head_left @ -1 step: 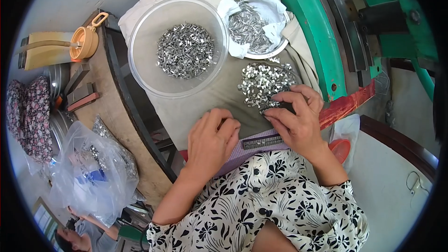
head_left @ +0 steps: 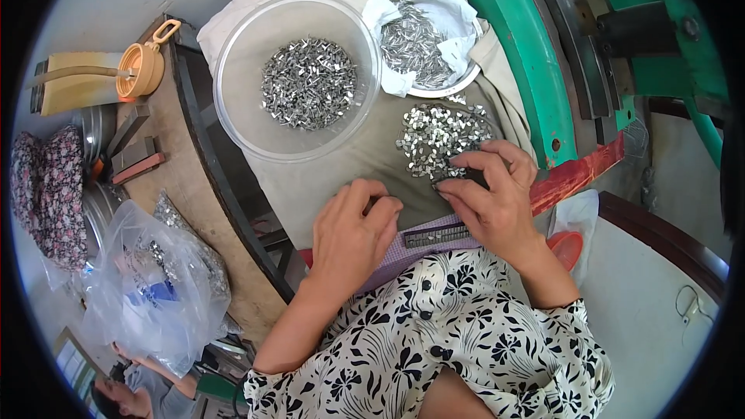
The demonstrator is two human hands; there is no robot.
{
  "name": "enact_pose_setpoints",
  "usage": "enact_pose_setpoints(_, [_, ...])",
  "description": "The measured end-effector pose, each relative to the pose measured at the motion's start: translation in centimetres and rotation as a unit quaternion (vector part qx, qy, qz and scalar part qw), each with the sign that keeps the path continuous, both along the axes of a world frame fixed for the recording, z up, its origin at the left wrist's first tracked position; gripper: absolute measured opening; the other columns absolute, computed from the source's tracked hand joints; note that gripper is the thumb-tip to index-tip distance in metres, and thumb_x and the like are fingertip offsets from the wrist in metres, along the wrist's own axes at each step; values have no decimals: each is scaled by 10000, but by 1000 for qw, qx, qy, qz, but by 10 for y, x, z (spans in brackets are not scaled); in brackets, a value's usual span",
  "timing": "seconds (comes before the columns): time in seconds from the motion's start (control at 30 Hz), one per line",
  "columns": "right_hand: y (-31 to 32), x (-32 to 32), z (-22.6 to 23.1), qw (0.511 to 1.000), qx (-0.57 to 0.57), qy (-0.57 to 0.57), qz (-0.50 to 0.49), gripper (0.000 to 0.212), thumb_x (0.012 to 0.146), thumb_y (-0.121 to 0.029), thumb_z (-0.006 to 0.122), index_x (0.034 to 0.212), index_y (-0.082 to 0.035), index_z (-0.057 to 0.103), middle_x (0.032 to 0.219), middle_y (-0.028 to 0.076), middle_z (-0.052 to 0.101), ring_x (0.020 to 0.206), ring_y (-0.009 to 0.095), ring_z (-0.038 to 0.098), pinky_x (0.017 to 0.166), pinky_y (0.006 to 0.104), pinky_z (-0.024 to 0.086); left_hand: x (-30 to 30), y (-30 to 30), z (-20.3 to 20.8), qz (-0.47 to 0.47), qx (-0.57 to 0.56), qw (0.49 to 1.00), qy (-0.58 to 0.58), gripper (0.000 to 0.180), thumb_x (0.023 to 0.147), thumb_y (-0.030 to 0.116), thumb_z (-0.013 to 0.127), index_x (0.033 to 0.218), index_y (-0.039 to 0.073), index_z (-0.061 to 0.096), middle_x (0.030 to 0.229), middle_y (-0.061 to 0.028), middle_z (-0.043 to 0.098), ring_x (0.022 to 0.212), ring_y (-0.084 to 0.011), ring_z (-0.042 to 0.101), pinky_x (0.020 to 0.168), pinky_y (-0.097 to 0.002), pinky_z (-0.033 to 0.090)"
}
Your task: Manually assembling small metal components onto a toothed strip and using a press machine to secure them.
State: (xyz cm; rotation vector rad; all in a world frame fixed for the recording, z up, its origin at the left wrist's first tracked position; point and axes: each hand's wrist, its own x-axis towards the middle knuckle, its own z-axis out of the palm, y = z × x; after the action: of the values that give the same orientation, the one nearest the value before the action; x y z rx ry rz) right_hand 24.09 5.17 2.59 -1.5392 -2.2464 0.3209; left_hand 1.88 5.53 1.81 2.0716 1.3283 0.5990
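Observation:
A loose pile of small shiny metal pieces (head_left: 434, 132) lies on the cloth-covered bench. My right hand (head_left: 497, 202) is at the pile's near edge, its thumb and forefinger pinched on a small dark metal piece (head_left: 437, 185). My left hand (head_left: 351, 229) hovers over or rests on the cloth to the left, fingers curled and thumb against the forefinger; what they hold, if anything, is hidden. Between the hands, a narrow dark block (head_left: 437, 236) with rows of small metal pieces lies on purple checked fabric (head_left: 396, 256) near my body.
Beyond the left hand stands a clear plastic bowl (head_left: 233, 128) of small metal parts. A cloth-lined bowl (head_left: 471, 77) holds thin metal pins. A green machine (head_left: 528, 70) borders the right. Plastic bags (head_left: 163, 302) sit by the wooden table (head_left: 206, 186); another person (head_left: 147, 392) is at lower left.

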Motion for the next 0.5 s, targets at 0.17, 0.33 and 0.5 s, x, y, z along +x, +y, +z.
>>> enact_pose_setpoints(0.17, [8,-5,1,998,23,-49,38,192,680,-163,792,861,-193,734,1144,-29,619,1166,276,493,971,439,326,-5,5,4,-47,-31,998,3,180,745,38,705,915,76,658,945,-43,564,769,-237,577,692,-383,493])
enact_pose_setpoints(0.33, [17,-11,7,995,7,-60,77,179,662,-152,789,817,-157,700,1155,-26,614,1190,272,485,982,451,326,-4,5,0,-33,-3,999,8,145,772,63,711,899,53,640,946,-55,572,801,-244,589,709,-393,498])
enact_pose_setpoints(0.5, [15,-6,9,997,-36,-33,62,182,656,-137,790,819,-159,714,1159,-20,614,1195,285,484,982,452,323,-3,-14,3,-26,-7,999,-22,133,781,93,721,883,69,638,949,-41,587,816,-235,596,693,-374,481])
